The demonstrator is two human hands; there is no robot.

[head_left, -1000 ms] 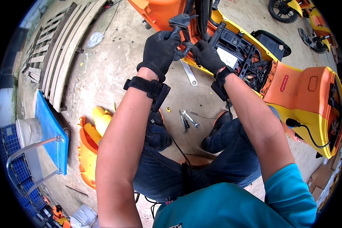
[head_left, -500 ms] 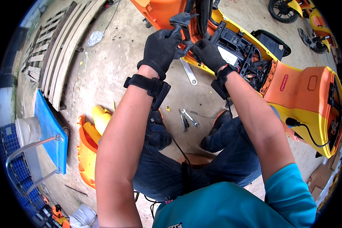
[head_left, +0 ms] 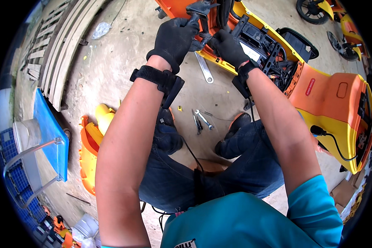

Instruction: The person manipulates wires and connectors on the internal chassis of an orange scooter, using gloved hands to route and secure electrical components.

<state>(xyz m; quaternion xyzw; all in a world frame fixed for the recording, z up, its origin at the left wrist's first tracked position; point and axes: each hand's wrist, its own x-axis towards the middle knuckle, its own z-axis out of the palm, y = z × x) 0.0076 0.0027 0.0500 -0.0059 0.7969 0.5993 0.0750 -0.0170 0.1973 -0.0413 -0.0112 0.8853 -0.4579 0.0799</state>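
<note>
My gloved left hand [head_left: 173, 41] is closed on a black part [head_left: 196, 14], perhaps a bracket or fitting, at the front of the orange and yellow scooter [head_left: 322, 95] at the top of the view. My gloved right hand [head_left: 227, 47], fingers curled, is just right of it at the part's lower end; what it pinches is too small to make out. Beside the hands is the scooter's open compartment [head_left: 279, 70] with black frame and cables. A large flat wrench [head_left: 204, 68] lies on the floor beneath my hands. Smaller tools [head_left: 204, 120] lie between my feet.
Wooden pallets [head_left: 68, 37] and a clear plastic bag [head_left: 101, 29] are at upper left. A blue trolley [head_left: 49, 136] stands left, beside loose orange and yellow panels [head_left: 91, 157]. Other scooters [head_left: 312, 10] are at upper right. Cardboard [head_left: 341, 192] lies at lower right.
Both hands, the forearms and the surroundings now appear a little higher in the view. The hands stay at the same black part, with little visible change in grip.
</note>
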